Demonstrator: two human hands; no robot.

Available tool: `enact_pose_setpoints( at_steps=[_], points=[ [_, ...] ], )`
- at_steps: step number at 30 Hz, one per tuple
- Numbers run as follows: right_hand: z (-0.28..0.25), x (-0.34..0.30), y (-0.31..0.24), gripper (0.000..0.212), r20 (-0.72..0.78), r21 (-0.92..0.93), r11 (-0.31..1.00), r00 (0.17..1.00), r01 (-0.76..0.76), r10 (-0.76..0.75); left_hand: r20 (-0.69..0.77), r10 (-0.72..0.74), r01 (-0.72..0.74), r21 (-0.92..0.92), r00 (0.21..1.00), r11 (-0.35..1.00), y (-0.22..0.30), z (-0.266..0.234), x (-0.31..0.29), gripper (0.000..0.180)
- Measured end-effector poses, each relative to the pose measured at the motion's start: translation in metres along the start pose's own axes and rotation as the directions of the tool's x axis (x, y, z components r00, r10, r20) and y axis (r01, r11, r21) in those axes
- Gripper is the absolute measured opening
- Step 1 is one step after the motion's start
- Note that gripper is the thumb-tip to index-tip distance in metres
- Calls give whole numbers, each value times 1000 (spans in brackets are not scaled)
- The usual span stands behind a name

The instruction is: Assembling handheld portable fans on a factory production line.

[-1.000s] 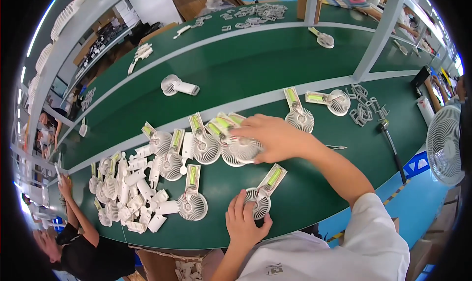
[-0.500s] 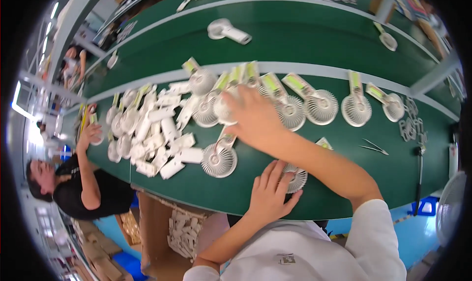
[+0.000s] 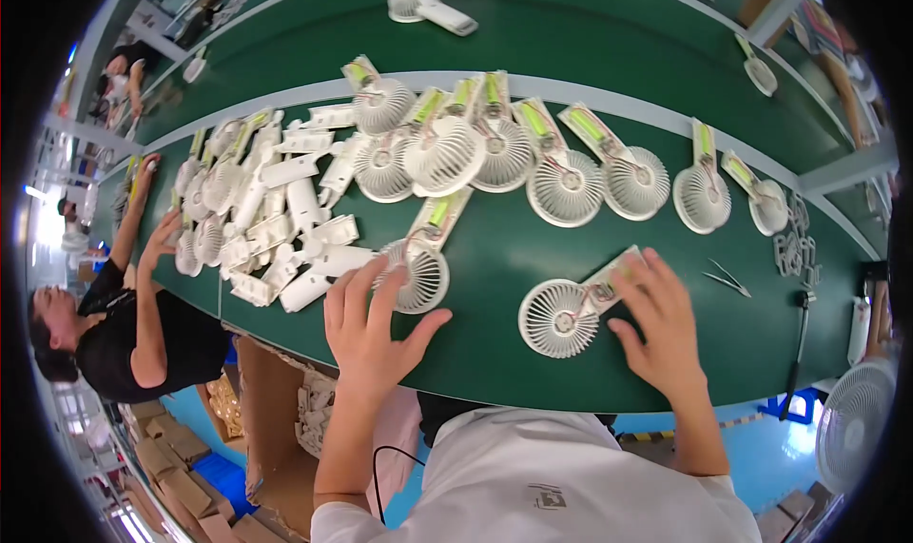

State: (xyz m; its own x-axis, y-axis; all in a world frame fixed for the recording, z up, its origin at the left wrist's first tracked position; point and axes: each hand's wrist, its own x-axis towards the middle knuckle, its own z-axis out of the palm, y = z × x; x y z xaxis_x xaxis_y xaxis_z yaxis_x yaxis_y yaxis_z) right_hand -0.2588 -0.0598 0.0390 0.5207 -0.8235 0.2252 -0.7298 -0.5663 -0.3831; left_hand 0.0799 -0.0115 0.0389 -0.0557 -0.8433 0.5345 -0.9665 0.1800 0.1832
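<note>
An opened hand fan (image 3: 559,319) lies in front of me, its white round grille and wiring showing. My right hand (image 3: 661,329) is at its handle, fingers spread over the handle's end, thumb apart below. A second opened fan (image 3: 418,279) lies to the left, a green-yellow cell in its handle. My left hand (image 3: 371,339) is beside it with fingers spread and thumb out, the fingertips over its grille's left edge and near the pile of white plastic casings (image 3: 290,224). Whether those fingertips touch the grille I cannot tell.
Several opened fans (image 3: 566,186) line the bench's rear rail. Tweezers (image 3: 728,279) and grey loop-shaped parts (image 3: 794,248) lie at the right. A co-worker in black (image 3: 152,343) reaches onto the bench at the left. Below the edge stands a cardboard box (image 3: 276,419) of white parts.
My right hand has drawn back from the far row of fans to the near fan's handle. My left hand has left that fan and moved left to the other one.
</note>
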Motion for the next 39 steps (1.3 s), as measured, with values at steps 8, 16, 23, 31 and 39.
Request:
enact_pose_setpoints(
  at_steps=[8,16,23,31,39],
  points=[
    [25,-35,-9,43,-209,-14,994,973,-105,100,26,-41,43,-87,999,995,-40,9,11,53],
    [19,-35,-12,35,-301,148,989,952,-2,47,40,249,-235,-211,968,949,-8,-17,7,34],
    [-24,-77,70,28,-435,3,930,836,-369,333,113,254,-197,-367,961,909,99,58,-10,45],
    [-91,-97,190,23,-523,-10,696,597,-718,609,112,256,-224,-240,960,945,111,75,-15,41],
    [-79,-81,210,28,-524,-80,644,582,-761,622,93,233,-202,-263,968,943,110,75,-13,42]
  ],
)
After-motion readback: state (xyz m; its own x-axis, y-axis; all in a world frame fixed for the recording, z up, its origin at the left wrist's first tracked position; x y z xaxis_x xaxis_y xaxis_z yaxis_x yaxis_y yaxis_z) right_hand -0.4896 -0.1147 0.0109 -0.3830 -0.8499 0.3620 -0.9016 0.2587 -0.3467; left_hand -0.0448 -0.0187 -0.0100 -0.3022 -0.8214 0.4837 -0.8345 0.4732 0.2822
